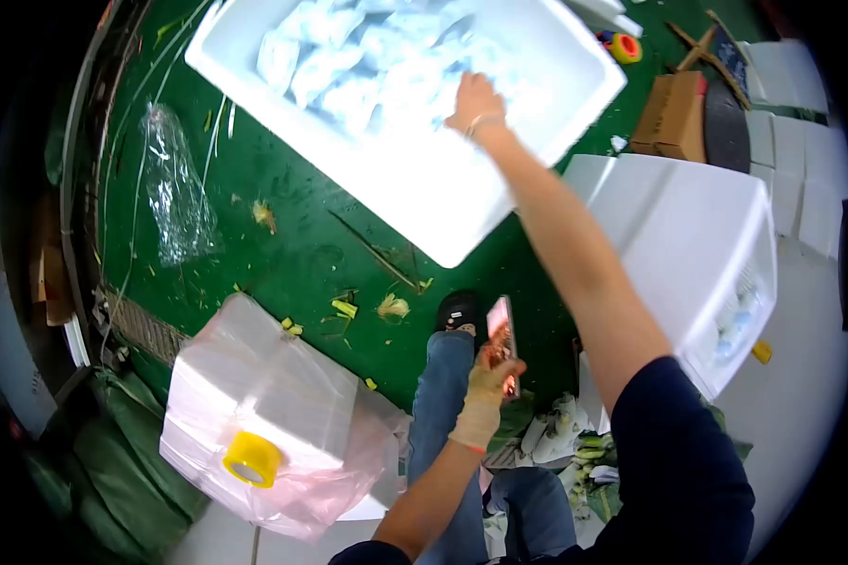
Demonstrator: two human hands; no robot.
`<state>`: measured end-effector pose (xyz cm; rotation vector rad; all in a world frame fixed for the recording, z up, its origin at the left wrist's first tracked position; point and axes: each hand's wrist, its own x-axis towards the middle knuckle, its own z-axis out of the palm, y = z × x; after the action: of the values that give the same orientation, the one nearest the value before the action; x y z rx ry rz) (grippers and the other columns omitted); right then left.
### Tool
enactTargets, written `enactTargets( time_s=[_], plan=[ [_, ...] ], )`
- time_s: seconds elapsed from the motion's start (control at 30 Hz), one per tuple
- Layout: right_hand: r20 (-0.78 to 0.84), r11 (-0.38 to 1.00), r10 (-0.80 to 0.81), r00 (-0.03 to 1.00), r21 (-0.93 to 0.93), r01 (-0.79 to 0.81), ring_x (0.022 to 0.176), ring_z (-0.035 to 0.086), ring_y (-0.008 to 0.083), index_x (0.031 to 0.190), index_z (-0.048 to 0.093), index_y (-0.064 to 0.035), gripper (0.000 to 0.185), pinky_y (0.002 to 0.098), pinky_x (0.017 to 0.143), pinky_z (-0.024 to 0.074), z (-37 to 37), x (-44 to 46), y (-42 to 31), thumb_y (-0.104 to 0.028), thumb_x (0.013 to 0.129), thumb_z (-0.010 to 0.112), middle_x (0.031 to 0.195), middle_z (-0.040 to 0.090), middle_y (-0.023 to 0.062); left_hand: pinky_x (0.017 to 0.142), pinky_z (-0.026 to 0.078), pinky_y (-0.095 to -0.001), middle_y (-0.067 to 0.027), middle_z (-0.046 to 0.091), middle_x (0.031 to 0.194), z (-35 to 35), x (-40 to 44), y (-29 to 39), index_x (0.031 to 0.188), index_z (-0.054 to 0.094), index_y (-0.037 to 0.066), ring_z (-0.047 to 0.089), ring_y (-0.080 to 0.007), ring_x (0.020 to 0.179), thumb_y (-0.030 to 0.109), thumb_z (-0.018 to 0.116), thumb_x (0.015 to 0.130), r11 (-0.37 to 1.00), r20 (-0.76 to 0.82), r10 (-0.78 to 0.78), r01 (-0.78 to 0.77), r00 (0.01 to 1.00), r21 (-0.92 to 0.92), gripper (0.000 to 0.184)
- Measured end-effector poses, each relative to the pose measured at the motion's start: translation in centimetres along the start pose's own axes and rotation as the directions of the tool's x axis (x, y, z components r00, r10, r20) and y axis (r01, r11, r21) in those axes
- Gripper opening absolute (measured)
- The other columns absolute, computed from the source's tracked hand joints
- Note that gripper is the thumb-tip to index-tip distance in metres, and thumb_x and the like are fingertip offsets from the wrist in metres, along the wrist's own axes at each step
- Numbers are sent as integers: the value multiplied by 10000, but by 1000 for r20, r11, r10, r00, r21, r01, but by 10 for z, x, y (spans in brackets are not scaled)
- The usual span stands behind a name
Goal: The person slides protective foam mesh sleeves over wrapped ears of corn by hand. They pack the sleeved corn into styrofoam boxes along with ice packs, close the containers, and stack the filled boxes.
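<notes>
My right hand (478,102) reaches into a large white foam box (396,193), bare, with a thin band at the wrist. Its thumb and fingers look apart, over pale, clear plastic packs (367,66) heaped in the box. Glare washes out the fingertips, and I see nothing held there. Low in the middle, my left hand (481,395) wears a light glove and is closed around a phone (502,344), whose screen shows a reddish picture. The phone is tilted upright above the green floor, beside my knee.
A yellow tape roll (252,459) lies on a plastic-wrapped white box (283,377) at lower left. Another foam box (669,235) stands at right, near a cardboard carton (671,115). Crumpled clear plastic (172,188) and plant scraps (393,305) litter the green floor.
</notes>
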<state>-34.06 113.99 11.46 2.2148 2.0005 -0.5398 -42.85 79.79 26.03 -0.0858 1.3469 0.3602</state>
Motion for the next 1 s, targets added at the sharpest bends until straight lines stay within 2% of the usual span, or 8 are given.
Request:
enactTargets(
  time_s=[0.27, 0.43, 0.57, 0.63, 0.67, 0.73, 0.77, 1.0],
  plan=[
    [306, 934, -51, 951, -324, 154, 1225, 445, 334, 1367, 292, 20, 1047, 436, 1027, 354, 60, 54, 19, -398, 542, 782, 1309, 447, 225, 899, 424, -291, -126, 513, 1208, -31, -8, 0, 1375, 322, -61, 517, -195, 1033, 146, 741, 665, 994, 41, 64, -60, 997, -87, 850],
    [226, 723, -174, 959, 690, -31, 1139, 510, 366, 1257, 336, 162, 1095, 398, 968, 422, -33, -44, -20, -486, 507, 801, 1225, 475, 314, 707, 455, -254, -54, 547, 1031, -36, -8, -26, 1190, 521, 6, 523, -121, 853, 98, 642, 722, 994, -46, 53, -57, 998, -88, 492],
    [-150, 501, -387, 910, 794, 344, 1114, 471, 410, 1258, 337, 98, 1043, 446, 965, 375, -141, -261, -51, -375, 454, 804, 1155, 473, 292, 605, 475, -277, -46, 545, 775, -132, 30, -183, 1187, 480, -13, 529, -151, 672, 225, 655, 798, 977, -41, 89, -95, 995, -191, 488],
    [177, 500, -439, 881, 863, 76, 1129, 474, 389, 1269, 346, 68, 1012, 453, 956, 375, -182, -352, -17, -321, 458, 809, 1181, 475, 274, 539, 426, -260, -17, 553, 786, -132, 17, -129, 1003, 546, 93, 501, -104, 647, 265, 549, 898, 850, 471, 8, 243, 882, -468, 202],
    [179, 483, -345, 921, 875, 11, 1130, 473, 382, 1274, 350, 56, 998, 450, 950, 377, -180, -400, 3, -297, 462, 811, 1185, 479, 261, 517, 409, -254, -8, 555, 789, -127, 12, -110, 942, 568, 128, 492, -88, 639, 278, 513, 931, 780, 621, -5, 392, 784, -488, 160],
    [451, 562, -234, 861, 786, -259, 1145, 460, 375, 1286, 359, 34, 981, 428, 953, 381, -207, -460, 60, -289, 480, 814, 1197, 486, 231, 485, 382, -257, 1, 516, 699, -114, 1, -117, 823, 548, 141, 480, -108, 599, 291, 568, 881, 987, -3, 141, -140, 990, 84, 162],
    [538, 664, -84, 839, 658, -355, 1116, 473, 372, 1292, 353, 36, 1001, 423, 957, 382, -200, -498, 95, -320, 474, 808, 1183, 489, 231, 492, 359, -223, 34, 452, 666, -88, -11, -96, 785, 499, 147, 452, -85, 558, 254, 592, 789, 995, -157, -93, 87, 983, -45, 142],
    [390, 649, 711, 585, -44, -760, 1081, 481, 381, 1338, 279, 75, 1101, 446, 935, 396, -64, -670, 327, -394, 484, 793, 1177, 478, 247, 462, 337, -251, 24, 494, 658, -105, -7, -112, 738, 531, 151, 459, -105, 559, 281, 648, 776, 981, -132, -58, 81, 990, 176, 179]
  ],
)
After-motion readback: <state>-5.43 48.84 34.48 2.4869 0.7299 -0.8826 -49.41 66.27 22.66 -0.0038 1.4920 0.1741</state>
